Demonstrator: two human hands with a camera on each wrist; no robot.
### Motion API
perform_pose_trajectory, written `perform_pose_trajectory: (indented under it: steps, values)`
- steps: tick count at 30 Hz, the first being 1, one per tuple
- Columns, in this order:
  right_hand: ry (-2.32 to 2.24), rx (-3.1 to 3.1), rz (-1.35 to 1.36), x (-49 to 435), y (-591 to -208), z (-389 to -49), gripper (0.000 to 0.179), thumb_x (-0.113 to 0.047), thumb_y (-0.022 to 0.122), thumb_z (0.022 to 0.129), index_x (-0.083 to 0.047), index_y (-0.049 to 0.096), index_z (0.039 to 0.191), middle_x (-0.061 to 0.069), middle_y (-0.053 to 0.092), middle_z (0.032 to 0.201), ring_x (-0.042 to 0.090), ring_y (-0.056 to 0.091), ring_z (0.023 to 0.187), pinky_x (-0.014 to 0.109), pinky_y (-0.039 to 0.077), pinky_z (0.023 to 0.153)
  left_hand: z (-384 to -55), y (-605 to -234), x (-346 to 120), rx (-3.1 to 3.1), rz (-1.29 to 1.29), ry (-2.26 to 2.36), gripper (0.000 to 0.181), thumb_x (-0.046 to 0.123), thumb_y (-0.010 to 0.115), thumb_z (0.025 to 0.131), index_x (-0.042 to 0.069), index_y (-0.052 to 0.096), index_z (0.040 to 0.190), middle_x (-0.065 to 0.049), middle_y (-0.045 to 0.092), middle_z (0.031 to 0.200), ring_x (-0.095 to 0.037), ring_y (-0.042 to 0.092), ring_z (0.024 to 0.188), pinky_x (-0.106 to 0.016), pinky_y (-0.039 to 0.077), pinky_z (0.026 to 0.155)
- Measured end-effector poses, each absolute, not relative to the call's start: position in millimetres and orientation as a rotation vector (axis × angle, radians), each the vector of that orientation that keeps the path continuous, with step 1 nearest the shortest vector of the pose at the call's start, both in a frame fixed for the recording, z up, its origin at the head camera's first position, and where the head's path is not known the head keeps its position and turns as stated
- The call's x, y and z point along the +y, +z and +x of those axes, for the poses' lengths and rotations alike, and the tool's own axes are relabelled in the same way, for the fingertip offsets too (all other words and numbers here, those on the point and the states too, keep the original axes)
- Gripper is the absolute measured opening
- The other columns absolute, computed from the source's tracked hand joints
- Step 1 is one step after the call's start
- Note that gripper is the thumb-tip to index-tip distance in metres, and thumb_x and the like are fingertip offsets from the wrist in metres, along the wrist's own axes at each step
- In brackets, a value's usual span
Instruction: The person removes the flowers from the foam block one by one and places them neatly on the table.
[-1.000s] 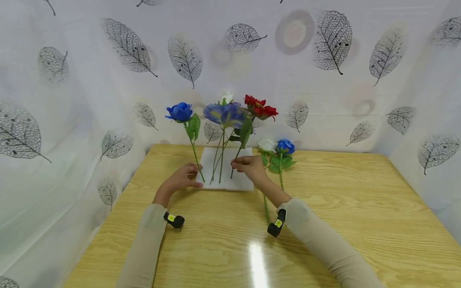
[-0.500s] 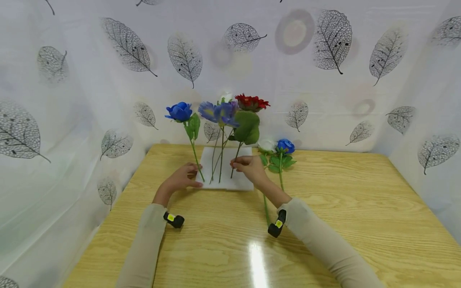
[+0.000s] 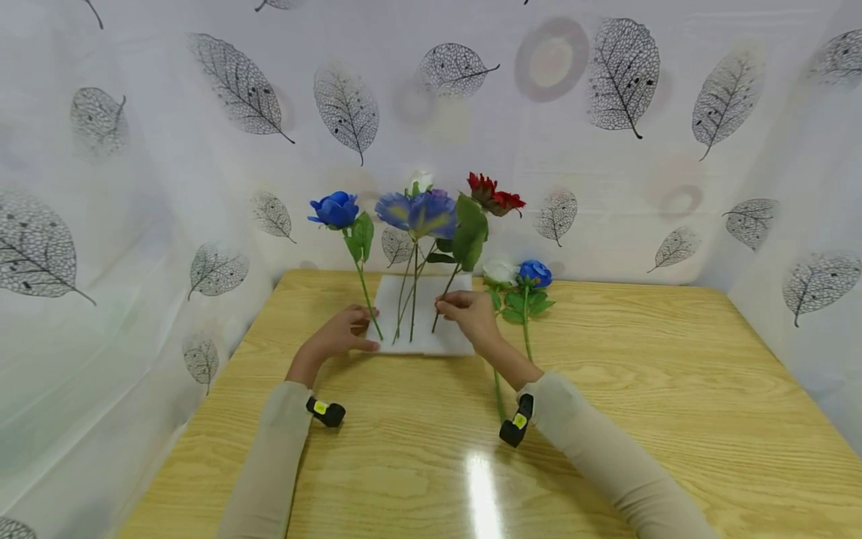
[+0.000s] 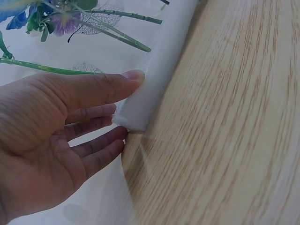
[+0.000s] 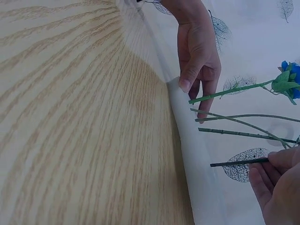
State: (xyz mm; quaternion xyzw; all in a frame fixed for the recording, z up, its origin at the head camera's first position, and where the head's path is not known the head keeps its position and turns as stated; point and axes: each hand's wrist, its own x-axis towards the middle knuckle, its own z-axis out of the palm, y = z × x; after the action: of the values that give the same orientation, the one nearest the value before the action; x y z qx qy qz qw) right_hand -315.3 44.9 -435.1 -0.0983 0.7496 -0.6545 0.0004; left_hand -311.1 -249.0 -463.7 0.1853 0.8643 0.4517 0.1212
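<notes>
My right hand point(image 3: 474, 318) pinches the stem of a red artificial flower point(image 3: 497, 196) between thumb and fingers, low down. In the right wrist view the lower end of this stem point(image 5: 238, 163) meets the white foam board point(image 5: 190, 154); whether it is pushed in cannot be seen. My left hand point(image 3: 337, 333) holds the board's left front corner, thumb on top and fingers at the end point(image 4: 131, 108). Standing in the foam are a blue rose point(image 3: 335, 209), leaning left, a blue-purple flower point(image 3: 419, 215) and a white flower point(image 3: 422, 180) behind it.
Another white rose point(image 3: 500, 273) and a blue rose point(image 3: 534, 274) lie on the wooden table point(image 3: 640, 359) right of the board, their stems partly under my right forearm. A leaf-patterned curtain point(image 3: 485, 135) hangs close behind the table.
The red flower's head swung left and then back right, its leaf turning with it. The blue-purple bloom shifted with it. Both hands stay in nearly the same place.
</notes>
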Motion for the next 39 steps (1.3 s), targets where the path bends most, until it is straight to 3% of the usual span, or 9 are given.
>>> perform_pose_trajectory:
  steps: [7,15,24,34,39]
  values:
    - [-2.102,2.332,-0.245,46.9,-436.7,-313.4,0.027,-0.010,0.073,0.095,0.008,0.074,0.115,0.026,0.074,0.110,0.038,0.073,0.102,0.050,0.062,0.093,-312.4,-464.9,-248.3,2.538,0.541,1.304,0.070,0.006,0.078,0.089,-0.011,0.044,0.148,-0.030,0.041,0.149,-0.051,0.042,0.140,-0.057,0.039,0.119]
    - [-2.042,2.390,-0.188,48.6,-435.3,-312.3,0.020,-0.012,0.073,0.095,0.003,0.078,0.107,0.021,0.077,0.101,0.047,0.070,0.104,0.053,0.060,0.094,-313.1,-465.7,-249.0,2.537,0.520,1.298,0.070,0.006,0.078,0.089,-0.010,0.043,0.148,-0.029,0.041,0.149,-0.050,0.042,0.141,-0.057,0.039,0.120]
    - [-2.044,2.392,-0.270,49.6,-435.8,-310.7,0.021,-0.012,0.073,0.095,0.004,0.077,0.109,0.024,0.076,0.104,0.045,0.071,0.102,0.054,0.060,0.094,-313.9,-466.0,-248.4,2.530,0.510,1.307,0.070,0.006,0.078,0.089,-0.010,0.044,0.148,-0.029,0.041,0.149,-0.050,0.042,0.141,-0.057,0.039,0.120]
    - [-2.076,2.313,-0.370,50.4,-434.2,-308.4,0.023,-0.002,0.067,0.097,0.013,0.072,0.113,0.026,0.073,0.115,0.038,0.073,0.106,0.035,0.064,0.090,-314.8,-466.6,-249.8,2.523,0.520,1.309,0.070,0.007,0.078,0.090,-0.009,0.044,0.149,-0.028,0.041,0.149,-0.050,0.041,0.141,-0.057,0.039,0.119]
    - [-2.090,2.303,-0.387,51.1,-433.0,-306.2,0.021,0.001,0.066,0.096,0.012,0.072,0.113,0.026,0.073,0.114,0.034,0.074,0.103,0.032,0.064,0.088,-315.0,-467.5,-249.9,2.527,0.525,1.312,0.070,0.007,0.078,0.089,-0.009,0.044,0.148,-0.029,0.041,0.149,-0.050,0.041,0.141,-0.057,0.040,0.119]
